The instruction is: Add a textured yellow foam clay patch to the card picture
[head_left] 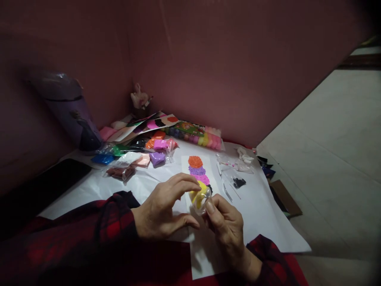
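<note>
A small clear plastic bag with yellow modelling clay point(197, 198) is pinched at its lower end between the thumb and fingers of my right hand point(226, 227). My left hand point(168, 206) is open, thumb well apart from the curved fingers, with the fingertips at the top edge of the bag; I cannot tell whether they touch it. Under and behind the bag lies a strip of white card point(184, 163) bearing textured patches: an orange patch point(195, 161), a purple patch point(197, 171) and a pink patch point(200, 180). Part of a black patch shows beside the bag.
Several clay bags, including a purple one point(157, 158) and a brown one point(120, 173), lie left of the card. Behind is a long clay pack point(196, 134). A metal tool point(224, 182) and a bag of black clay point(239, 182) lie right. A purple cylinder point(71, 111) stands left.
</note>
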Available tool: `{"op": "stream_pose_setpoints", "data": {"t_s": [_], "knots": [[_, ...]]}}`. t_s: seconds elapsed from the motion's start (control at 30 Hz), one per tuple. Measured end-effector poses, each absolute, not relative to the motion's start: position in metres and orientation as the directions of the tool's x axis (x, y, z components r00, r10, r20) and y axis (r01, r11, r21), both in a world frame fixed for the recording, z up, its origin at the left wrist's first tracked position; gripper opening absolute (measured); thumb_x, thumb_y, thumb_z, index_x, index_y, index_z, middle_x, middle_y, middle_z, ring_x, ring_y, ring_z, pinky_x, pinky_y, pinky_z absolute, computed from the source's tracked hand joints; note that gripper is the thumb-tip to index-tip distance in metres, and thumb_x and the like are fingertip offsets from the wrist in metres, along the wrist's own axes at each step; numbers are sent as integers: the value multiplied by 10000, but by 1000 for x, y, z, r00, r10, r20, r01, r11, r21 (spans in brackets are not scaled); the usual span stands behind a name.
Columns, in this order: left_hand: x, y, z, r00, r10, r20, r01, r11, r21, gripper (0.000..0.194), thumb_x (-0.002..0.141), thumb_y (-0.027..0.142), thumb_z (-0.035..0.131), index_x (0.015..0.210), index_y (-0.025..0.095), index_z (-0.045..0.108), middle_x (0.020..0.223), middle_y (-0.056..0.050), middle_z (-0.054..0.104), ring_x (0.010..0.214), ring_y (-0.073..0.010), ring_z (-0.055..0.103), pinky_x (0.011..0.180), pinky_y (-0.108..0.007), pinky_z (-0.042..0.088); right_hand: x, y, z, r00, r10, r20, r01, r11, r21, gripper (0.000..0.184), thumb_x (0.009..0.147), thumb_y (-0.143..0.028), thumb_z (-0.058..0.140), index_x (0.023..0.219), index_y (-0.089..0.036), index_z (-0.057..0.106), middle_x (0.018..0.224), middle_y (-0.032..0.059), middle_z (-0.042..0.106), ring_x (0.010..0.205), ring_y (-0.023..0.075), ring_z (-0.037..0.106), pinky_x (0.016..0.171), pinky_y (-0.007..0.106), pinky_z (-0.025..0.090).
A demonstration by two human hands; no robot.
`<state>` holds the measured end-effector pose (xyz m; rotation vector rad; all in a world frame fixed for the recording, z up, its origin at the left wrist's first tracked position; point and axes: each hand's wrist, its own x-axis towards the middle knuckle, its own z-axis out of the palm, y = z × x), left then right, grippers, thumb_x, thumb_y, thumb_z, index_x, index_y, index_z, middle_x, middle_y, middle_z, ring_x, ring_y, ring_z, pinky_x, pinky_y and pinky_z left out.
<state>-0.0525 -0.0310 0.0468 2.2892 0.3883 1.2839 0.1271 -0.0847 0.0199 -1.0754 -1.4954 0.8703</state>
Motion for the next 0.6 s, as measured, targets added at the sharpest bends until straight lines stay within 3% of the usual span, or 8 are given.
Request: {"op": "stream_pose_setpoints", "data": {"t_s": [0.1,0.23,0.33,0.4,0.47,0.53,0.6], "knots": [[-51,-27,45,512,417,751,45,-886,461,346,832,312,661,1123,156,557,1008,-149,663,958,-241,618,790,-382,536,126,-85,21,-69,935,348,174,355,-919,302,951,-300,441,666,-200,437,569,-50,386,490,95,356,458,223,314],[-48,-27,41,519,375,768,51,-911,410,261,852,167,612,1111,145,587,987,-151,695,924,-232,641,787,-387,532,123,-85,22,-87,924,373,185,383,-905,286,954,-281,439,681,-199,460,580,-46,398,500,97,375,471,221,332],[-47,-30,39,501,475,723,61,-853,518,216,857,121,564,1064,125,627,917,-135,708,850,-205,648,724,-333,536,123,-84,24,-109,908,406,246,420,-874,246,947,-277,449,731,-191,529,582,-36,451,490,101,411,474,226,354],[-46,-30,37,463,667,583,71,-684,726,177,869,153,543,998,121,661,862,-106,709,742,-168,645,633,-274,530,126,-83,25,-106,880,463,321,471,-822,198,931,-266,479,776,-189,573,593,-22,518,494,112,466,481,231,377],[-47,-29,37,421,836,352,29,-400,916,170,867,226,560,925,117,677,812,-75,701,630,-134,625,559,-238,519,132,-80,25,-24,840,543,422,501,-756,126,899,-256,543,800,-195,592,604,-17,565,497,120,504,482,230,388],[-46,-27,37,397,902,168,-75,-151,986,204,841,299,604,877,110,670,762,-48,683,573,-113,603,543,-232,522,138,-76,26,93,800,592,516,470,-716,86,840,-273,636,848,-198,594,590,-35,547,458,111,469,452,224,366],[-46,-26,38,375,921,109,-186,-40,982,237,807,338,650,851,105,656,717,-27,658,567,-107,595,555,-235,527,144,-70,27,59,856,514,532,409,-742,213,800,-337,679,934,-189,604,566,-60,470,434,102,403,426,224,333]]}}
